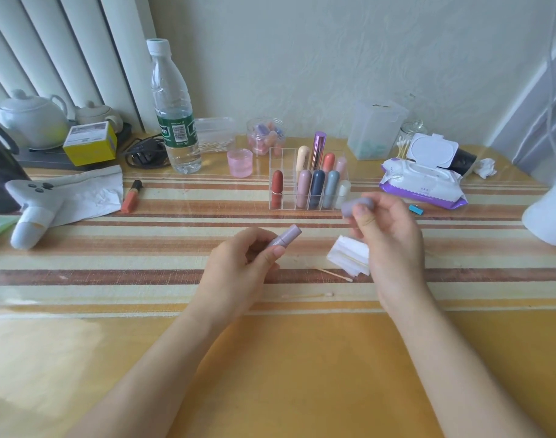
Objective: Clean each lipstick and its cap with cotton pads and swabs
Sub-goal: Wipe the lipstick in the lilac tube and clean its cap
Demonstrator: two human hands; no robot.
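**Hands**
- L hand [238,257]: fingers curled round lilac lipstick tube [286,237], thumb along its side. Tube is tilted, top end pointing far-right, held above table [302,358] ctr.
- R hand [387,235]: thumb and fingertips pinch lilac cap [357,205]. Cap is off the tube and well apart from it, to the far right. Cap is blurred, so which way it opens cannot be told.

**Cleaning items**
- Cotton pads [349,254]: white stack on table, partly under R hand, right of tube.
- Swab A [333,275]: lies across pad stack, one tip out on table to near-left.
- Swab B [308,295]: flat on table, nearer than swab A.

**Other items**
- Clear organizer [308,181]: far of both hands, holds capped lipsticks upright in two rows.
- Water bottle [172,105]: upright, far left of organizer.
- Wipes pack [423,181]: far right, lid flipped open.
- Orange gloss tube [132,196]: flat, left of organizer.
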